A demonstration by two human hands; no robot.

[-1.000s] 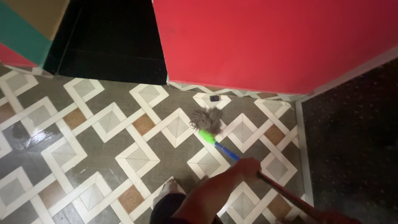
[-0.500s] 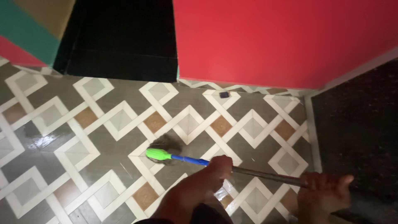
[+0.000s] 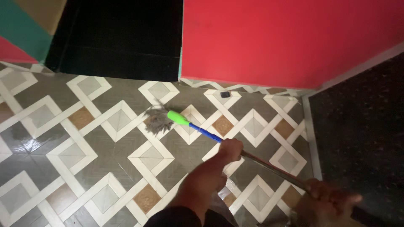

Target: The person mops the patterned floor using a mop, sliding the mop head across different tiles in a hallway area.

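Observation:
I hold a mop with both hands. My left hand point(image 3: 230, 149) grips the shaft where the blue section point(image 3: 205, 132) meets the metal handle point(image 3: 273, 170). Lower right, my right hand point(image 3: 328, 201) is closed around the handle's end. A green collar point(image 3: 178, 117) joins the shaft to the grey string mop head point(image 3: 158, 120), which lies spread on the patterned tile floor point(image 3: 84, 147) to the upper left of my hands.
A red wall point(image 3: 286, 42) stands ahead, with a dark doorway point(image 3: 118, 38) to its left. A small dark object point(image 3: 225, 94) lies on the floor near the wall's base. Dark carpet point(image 3: 362, 126) borders the tiles on the right. Wet sheen shows at the left point(image 3: 25, 143).
The mop head swung from near the red wall down to the left, then pushed up and forward again. My right hand came into view on the handle's end.

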